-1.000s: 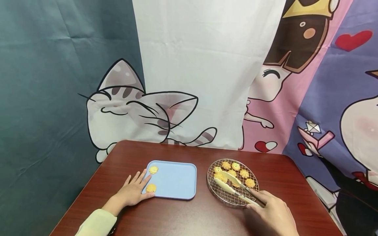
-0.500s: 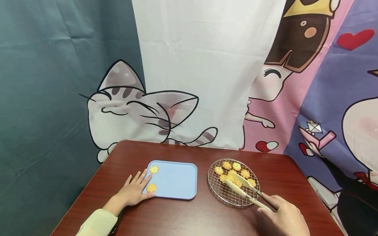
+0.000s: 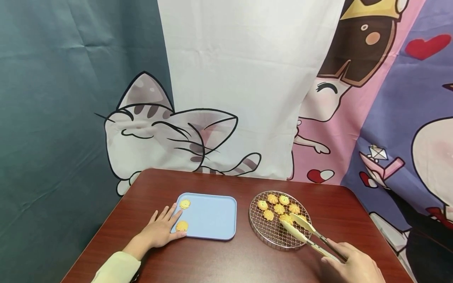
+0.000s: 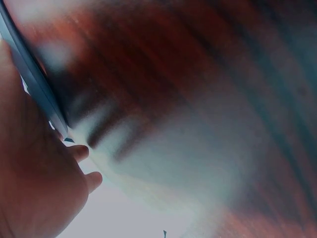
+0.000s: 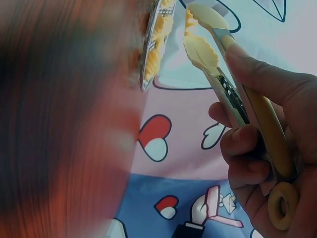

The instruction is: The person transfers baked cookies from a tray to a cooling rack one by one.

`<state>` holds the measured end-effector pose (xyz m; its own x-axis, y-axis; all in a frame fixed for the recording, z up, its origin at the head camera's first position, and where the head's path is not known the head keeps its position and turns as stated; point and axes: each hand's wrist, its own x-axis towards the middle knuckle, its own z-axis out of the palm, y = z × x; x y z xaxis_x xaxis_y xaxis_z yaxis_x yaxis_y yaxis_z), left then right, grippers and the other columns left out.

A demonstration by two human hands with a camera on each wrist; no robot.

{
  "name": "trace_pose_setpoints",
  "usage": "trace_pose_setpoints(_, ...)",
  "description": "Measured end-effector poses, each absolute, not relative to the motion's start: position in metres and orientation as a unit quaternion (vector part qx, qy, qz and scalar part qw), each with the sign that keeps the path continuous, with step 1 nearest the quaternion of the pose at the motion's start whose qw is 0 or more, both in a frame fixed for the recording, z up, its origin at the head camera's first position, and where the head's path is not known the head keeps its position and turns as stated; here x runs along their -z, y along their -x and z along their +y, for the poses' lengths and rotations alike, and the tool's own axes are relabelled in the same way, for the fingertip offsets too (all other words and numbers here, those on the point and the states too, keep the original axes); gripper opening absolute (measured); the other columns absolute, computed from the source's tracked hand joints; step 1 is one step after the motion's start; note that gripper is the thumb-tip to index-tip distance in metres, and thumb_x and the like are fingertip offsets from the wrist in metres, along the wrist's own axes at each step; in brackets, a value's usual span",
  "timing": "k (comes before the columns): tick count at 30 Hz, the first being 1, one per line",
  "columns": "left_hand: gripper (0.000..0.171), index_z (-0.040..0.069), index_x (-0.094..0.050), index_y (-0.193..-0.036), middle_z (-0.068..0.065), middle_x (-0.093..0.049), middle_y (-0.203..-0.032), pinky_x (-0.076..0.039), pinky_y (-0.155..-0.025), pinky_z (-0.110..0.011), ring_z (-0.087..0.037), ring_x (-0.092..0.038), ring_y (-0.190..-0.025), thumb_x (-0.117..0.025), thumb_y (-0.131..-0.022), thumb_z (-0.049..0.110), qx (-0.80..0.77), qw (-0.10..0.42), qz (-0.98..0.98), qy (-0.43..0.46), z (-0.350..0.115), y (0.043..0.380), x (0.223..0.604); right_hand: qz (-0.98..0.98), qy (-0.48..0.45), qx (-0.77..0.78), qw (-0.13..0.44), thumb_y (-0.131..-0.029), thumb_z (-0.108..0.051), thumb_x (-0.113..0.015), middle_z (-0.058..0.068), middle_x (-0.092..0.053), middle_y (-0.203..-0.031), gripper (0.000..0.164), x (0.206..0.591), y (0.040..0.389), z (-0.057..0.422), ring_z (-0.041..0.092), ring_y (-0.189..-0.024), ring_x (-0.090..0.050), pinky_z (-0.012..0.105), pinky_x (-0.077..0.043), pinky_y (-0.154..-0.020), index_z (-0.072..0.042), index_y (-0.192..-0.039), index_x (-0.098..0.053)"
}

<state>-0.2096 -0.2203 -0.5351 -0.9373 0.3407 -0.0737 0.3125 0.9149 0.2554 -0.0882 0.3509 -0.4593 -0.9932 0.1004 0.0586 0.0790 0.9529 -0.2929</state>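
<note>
My left hand (image 3: 161, 228) lies with straight, spread fingers at the left edge of a light blue tray (image 3: 212, 218). Two yellow cookies sit on that tray, one cookie (image 3: 185, 203) at the upper left and another cookie (image 3: 182, 226) at the lower left. In my right hand (image 3: 354, 263) I grip a pair of tongs (image 3: 327, 245) with cream-coloured tips. The right wrist view shows a sliver of cookie (image 5: 189, 22) at the tong tips, apart from the rack. Below the tips is the round wire rack (image 3: 276, 234), bearing several piped cookies (image 3: 279, 209).
A reddish-brown wooden table (image 3: 212, 263) carries the tray and the rack, with a strip of tabletop between them. Behind it hangs a printed curtain (image 3: 247, 78) with cartoon figures.
My right hand and the tongs have moved right across the rack, from its left cookies toward those at the lower right. The left hand has stayed at the tray.
</note>
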Motion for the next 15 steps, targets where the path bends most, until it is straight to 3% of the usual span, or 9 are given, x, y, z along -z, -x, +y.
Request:
trace_pose_setpoints(8, 0.092, 0.013, -0.037, -0.158, -0.015, -0.018, -0.168, -0.009, -0.117, -0.069, -0.046, -0.02, -0.151, -0.051, -0.091, 0.075, -0.123, 0.056, 0.977, -0.167, -0.22, 0.208, 0.533, -0.988, 0.064, -0.141, -0.006, -0.069, -0.065, -0.082, 0.005, -0.072, -0.106, 0.083, 0.463, 0.083, 0.366, 0.022, -0.085, -0.066, 0.057, -0.055, -0.073, -0.01, -0.13, -0.069)
trace_pose_setpoints(15, 0.092, 0.013, -0.038, -0.158, -0.016, -0.018, -0.168, -0.01, -0.116, -0.07, -0.047, -0.02, -0.151, -0.05, -0.091, 0.075, -0.127, 0.051, 0.976, -0.172, -0.221, 0.209, 0.536, -0.986, 0.083, -0.14, -0.047, -0.07, -0.071, -0.078, 0.008, -0.07, -0.113, 0.087, 0.462, 0.079, 0.378, 0.026, -0.089, -0.068, 0.057, -0.053, -0.07, -0.013, -0.134, -0.066)
